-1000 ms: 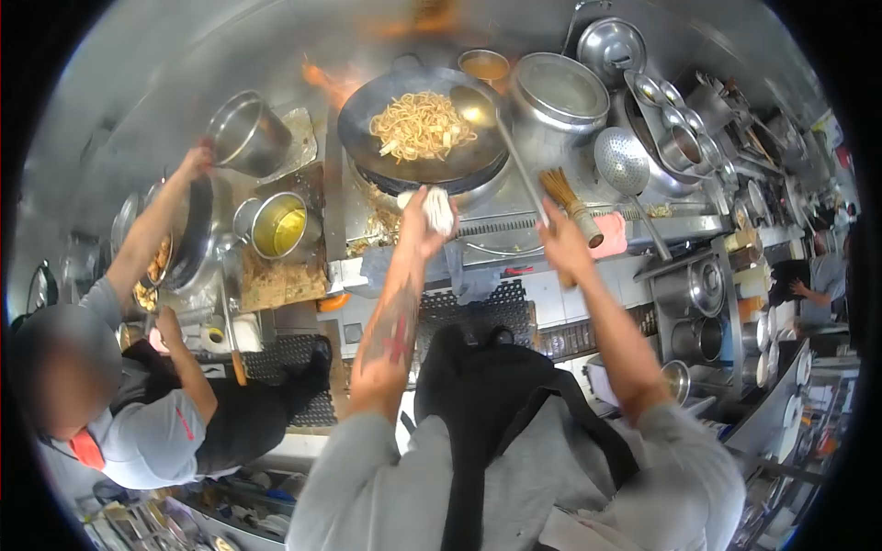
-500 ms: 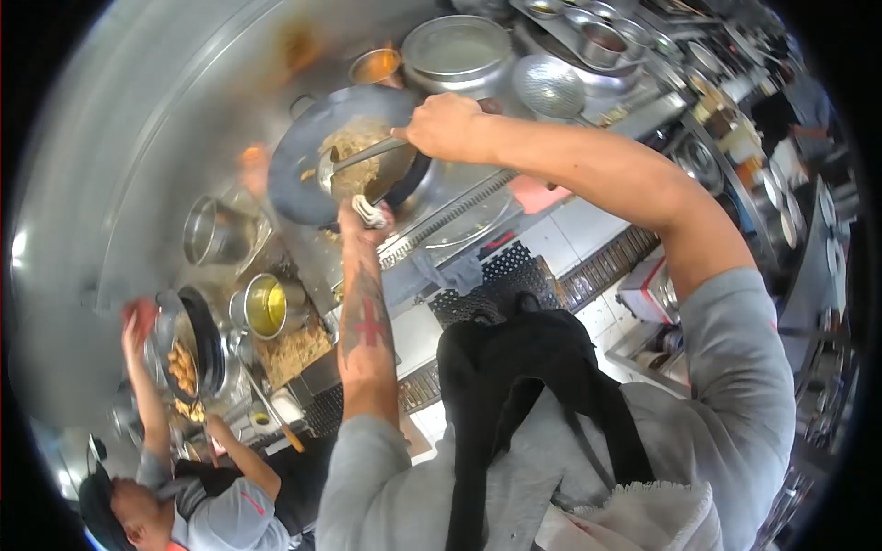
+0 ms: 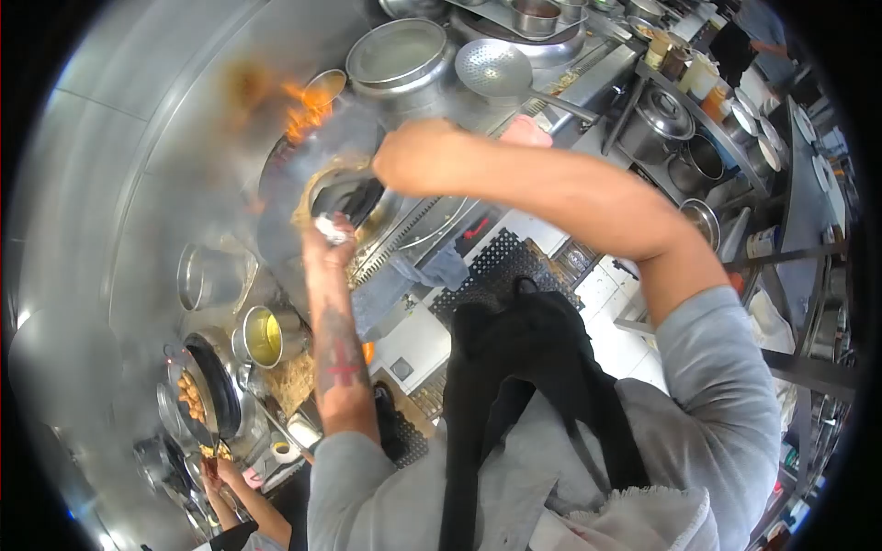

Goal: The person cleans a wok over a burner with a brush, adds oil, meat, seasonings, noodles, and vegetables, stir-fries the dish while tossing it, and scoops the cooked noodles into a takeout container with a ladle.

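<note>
My left hand point(image 3: 329, 242) is closed around a white cloth point(image 3: 332, 228) at the near edge of the big wok point(image 3: 276, 216). The wok is tilted and blurred by motion, with a smear of noodles point(image 3: 317, 188) along its inside. Above the wok's right side, my right hand point(image 3: 415, 158) is a closed fist; the ladle handle it held earlier is hidden or lost in blur. Orange flames point(image 3: 309, 108) rise behind the wok.
A lidded pot point(image 3: 398, 55) and a perforated skimmer point(image 3: 494, 69) sit at the upper right. At left are a steel pot point(image 3: 204, 277), a pot of yellow oil point(image 3: 265, 338) and another wok point(image 3: 216, 386), where a co-worker's hands point(image 3: 220, 476) work. A grey cloth point(image 3: 441, 271) hangs on the stove edge.
My right hand has moved from the counter's right side to above the wok. My left hand has tilted the wok, the noodles have shifted, and the flames have flared. The view has turned.
</note>
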### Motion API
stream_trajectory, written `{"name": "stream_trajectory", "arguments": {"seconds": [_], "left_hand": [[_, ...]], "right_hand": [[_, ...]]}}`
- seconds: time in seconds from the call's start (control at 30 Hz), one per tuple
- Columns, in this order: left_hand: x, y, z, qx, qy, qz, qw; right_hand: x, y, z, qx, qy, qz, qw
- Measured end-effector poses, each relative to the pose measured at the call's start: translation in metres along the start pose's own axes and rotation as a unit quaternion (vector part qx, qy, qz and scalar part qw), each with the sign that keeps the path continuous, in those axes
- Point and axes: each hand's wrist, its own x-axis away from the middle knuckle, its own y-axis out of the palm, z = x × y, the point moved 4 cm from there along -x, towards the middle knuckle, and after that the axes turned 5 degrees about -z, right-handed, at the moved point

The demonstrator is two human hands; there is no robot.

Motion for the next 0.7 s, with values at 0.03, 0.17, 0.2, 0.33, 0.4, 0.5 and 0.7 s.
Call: {"name": "stream_trajectory", "arguments": {"seconds": [0.03,0.17,0.2,0.33,0.4,0.5,0.7], "left_hand": [[-0.021,-0.021,-0.024,-0.028,0.046,0.026,0.998],[-0.034,-0.102,-0.094,-0.077,0.067,0.024,0.994],[-0.021,-0.109,-0.104,-0.064,0.073,0.047,0.994],[0.073,-0.037,-0.067,-0.062,0.071,0.078,0.992],[0.060,-0.001,-0.003,-0.036,0.053,0.047,0.997],[-0.005,-0.025,-0.004,-0.071,0.112,0.072,0.989],[-0.016,-0.099,-0.084,-0.099,0.066,-0.007,0.993]], "right_hand": [[-0.021,0.019,-0.007,0.019,0.033,0.010,0.999],[-0.028,0.058,-0.012,-0.019,0.030,0.070,0.997],[-0.019,0.048,-0.011,0.025,0.052,0.051,0.997],[0.038,-0.044,-0.010,0.052,-0.009,-0.035,0.998],[0.018,-0.054,-0.019,0.116,0.036,-0.080,0.989],[-0.072,0.015,-0.019,0.067,0.040,-0.026,0.997],[-0.017,0.112,0.001,-0.117,0.082,0.194,0.970]]}}
